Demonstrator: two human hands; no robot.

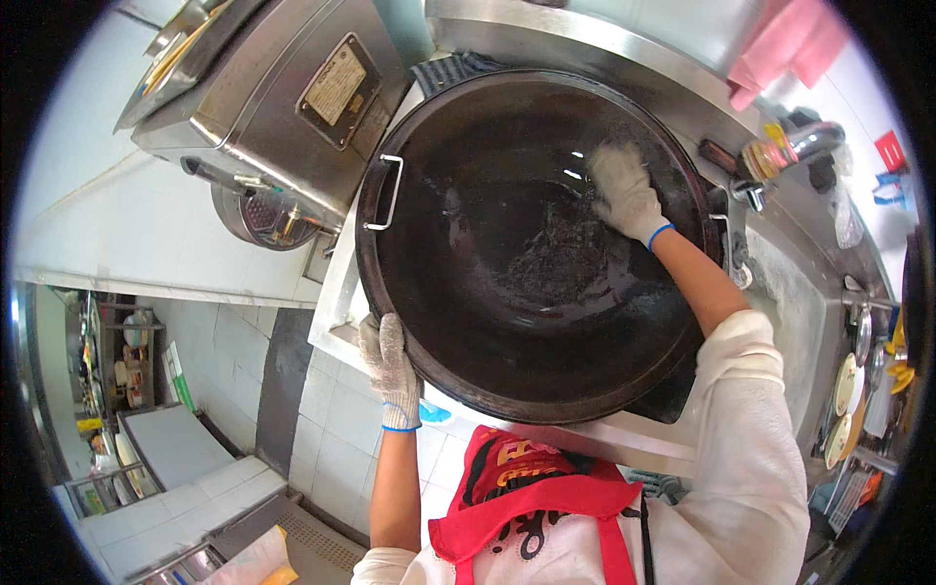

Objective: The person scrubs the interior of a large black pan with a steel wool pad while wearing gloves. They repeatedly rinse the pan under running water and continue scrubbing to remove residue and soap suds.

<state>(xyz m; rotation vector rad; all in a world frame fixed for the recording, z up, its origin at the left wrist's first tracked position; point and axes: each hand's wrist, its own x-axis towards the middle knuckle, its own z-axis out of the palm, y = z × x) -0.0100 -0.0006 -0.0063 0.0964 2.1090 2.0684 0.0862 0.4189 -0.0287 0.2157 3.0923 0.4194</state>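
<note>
A large, dark metal wok (475, 292) lies before me, wide open and tilted a little, with a wet sheen over its inside. A pale wire handle (395, 194) is fixed at its left rim and another handle (725, 241) at its right. My left hand (390, 369), in a knitted glove with a blue cuff edge, holds the wok's lower left rim from outside. Inside the wok, my right hand (625, 190) lies against the upper right wall in a matching glove. Its fingers are blurred and its palm is hidden, so anything under it cannot be made out.
A stainless steel appliance (278, 95) stands close at the upper left. The wok rests over a metal sink (793, 292), with a faucet (753, 194) at its right. Plates (846, 384) stand in a rack at the far right. A pink cloth (793, 47) hangs at the upper right.
</note>
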